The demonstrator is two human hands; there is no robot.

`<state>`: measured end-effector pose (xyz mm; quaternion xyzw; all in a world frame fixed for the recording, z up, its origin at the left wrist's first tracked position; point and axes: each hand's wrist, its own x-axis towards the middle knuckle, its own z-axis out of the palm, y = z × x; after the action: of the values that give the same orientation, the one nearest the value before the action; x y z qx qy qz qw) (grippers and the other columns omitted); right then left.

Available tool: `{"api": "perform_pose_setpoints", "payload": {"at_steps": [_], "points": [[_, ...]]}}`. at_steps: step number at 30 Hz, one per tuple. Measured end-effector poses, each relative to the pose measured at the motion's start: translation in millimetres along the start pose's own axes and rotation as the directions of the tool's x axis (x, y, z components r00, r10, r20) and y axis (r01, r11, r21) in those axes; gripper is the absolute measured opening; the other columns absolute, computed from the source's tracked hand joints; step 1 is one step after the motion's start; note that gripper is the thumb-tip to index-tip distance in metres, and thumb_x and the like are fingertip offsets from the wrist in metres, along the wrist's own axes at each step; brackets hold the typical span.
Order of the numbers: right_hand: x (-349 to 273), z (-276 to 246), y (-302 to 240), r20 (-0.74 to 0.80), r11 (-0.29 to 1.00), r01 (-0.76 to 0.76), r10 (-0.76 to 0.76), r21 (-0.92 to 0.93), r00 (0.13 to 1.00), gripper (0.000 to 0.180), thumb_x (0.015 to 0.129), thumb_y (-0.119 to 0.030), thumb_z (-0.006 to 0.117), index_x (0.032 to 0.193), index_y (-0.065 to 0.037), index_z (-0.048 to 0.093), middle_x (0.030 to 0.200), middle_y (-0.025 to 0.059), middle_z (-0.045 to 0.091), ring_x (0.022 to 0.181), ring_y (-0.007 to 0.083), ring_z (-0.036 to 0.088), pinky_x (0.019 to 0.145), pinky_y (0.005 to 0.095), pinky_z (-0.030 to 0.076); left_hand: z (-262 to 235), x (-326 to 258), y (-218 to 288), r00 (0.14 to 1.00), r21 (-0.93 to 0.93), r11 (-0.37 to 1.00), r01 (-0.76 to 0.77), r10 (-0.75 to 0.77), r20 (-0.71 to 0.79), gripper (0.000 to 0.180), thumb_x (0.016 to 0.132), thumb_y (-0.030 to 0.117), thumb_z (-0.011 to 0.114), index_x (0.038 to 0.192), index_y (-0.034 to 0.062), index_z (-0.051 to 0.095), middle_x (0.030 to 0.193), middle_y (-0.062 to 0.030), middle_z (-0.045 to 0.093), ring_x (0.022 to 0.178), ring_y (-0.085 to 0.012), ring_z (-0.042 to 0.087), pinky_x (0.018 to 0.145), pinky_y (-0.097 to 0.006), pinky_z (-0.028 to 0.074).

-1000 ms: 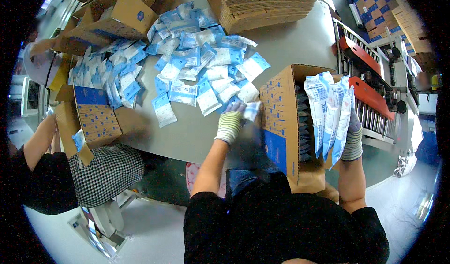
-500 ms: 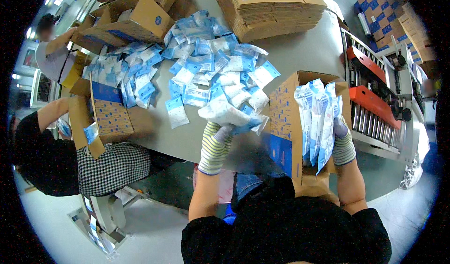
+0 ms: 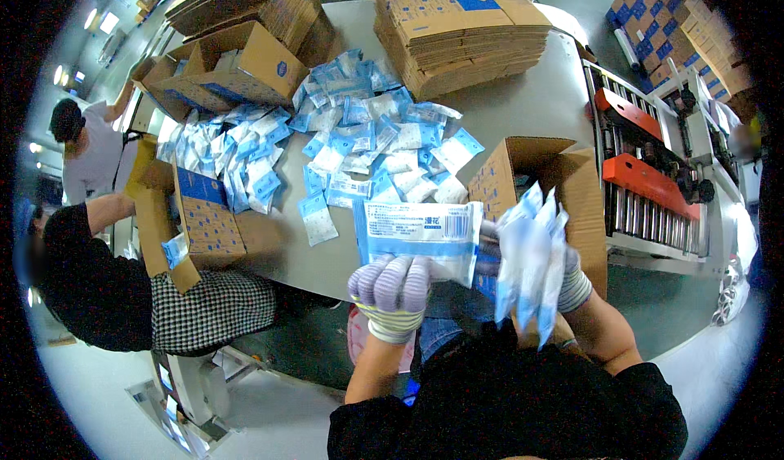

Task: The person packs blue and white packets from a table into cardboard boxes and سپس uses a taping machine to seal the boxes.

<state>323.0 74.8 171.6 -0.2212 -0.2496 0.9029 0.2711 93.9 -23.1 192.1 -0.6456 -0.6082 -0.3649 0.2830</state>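
Just below centre, the gloved left hand grips a flat blue-and-white plastic packet; rightward, the gloved right hand clasps several matching packets, partly hiding an open brown cardboard carton. Beyond, a loose packet heap; upper centre, a flattened-cardboard stack.

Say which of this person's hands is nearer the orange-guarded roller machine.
Right. The right hand, holding a bunch of packets, is left of and below the roller machine in view; the left hand, holding a single packet, is farther left.
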Motion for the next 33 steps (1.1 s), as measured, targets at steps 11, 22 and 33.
{"api": "perform_pose_setpoints", "payload": {"at_steps": [11, 22, 33], "points": [[14, 53, -59, -0.084, 0.829, -0.111, 0.077, -0.548, 0.993, 0.051, 0.068, -0.026, 0.073, 0.110, 0.001, 0.059, 0.101, 0.0076, 0.065, 0.093, 0.0165, 0.061, 0.083, 0.0313, 0.048, -12, 42, 14, 0.856, -0.469, 0.735, 0.490, -0.304, 0.418, 0.046, 0.068, 0.019, 0.071, 0.108, 0.0039, 0.056, 0.106, -0.0112, 0.055, 0.092, -0.0277, 0.055, 0.082, -0.040, 0.043], [17, 32, -51, 0.059, 0.978, 0.090, -0.102, 0.187, 0.993, 0.075, 0.089, -0.051, 0.039, 0.139, 0.002, 0.021, 0.138, 0.0256, 0.032, 0.125, 0.0393, 0.038, 0.106, 0.0496, 0.029, -11, 14, 16, 0.332, -0.444, -0.222, 0.868, -0.406, 0.851, 0.027, 0.090, 0.018, 0.054, 0.110, -0.0009, 0.055, 0.089, -0.0045, 0.062, 0.078, -0.0081, 0.055, 0.069, -0.024, 0.047], [4, 20, -27, -0.127, 0.990, 0.018, 0.000, 0.142, 0.992, 0.079, 0.088, -0.055, 0.039, 0.141, -0.002, 0.018, 0.142, 0.0235, 0.028, 0.130, 0.0375, 0.030, 0.109, 0.0509, 0.022, -13, 18, 28, 0.316, -0.479, -0.290, 0.829, -0.464, 0.828, 0.033, 0.093, 0.018, 0.041, 0.117, -0.0024, 0.053, 0.101, -0.0085, 0.061, 0.090, -0.0135, 0.056, 0.080, -0.027, 0.045]]}}
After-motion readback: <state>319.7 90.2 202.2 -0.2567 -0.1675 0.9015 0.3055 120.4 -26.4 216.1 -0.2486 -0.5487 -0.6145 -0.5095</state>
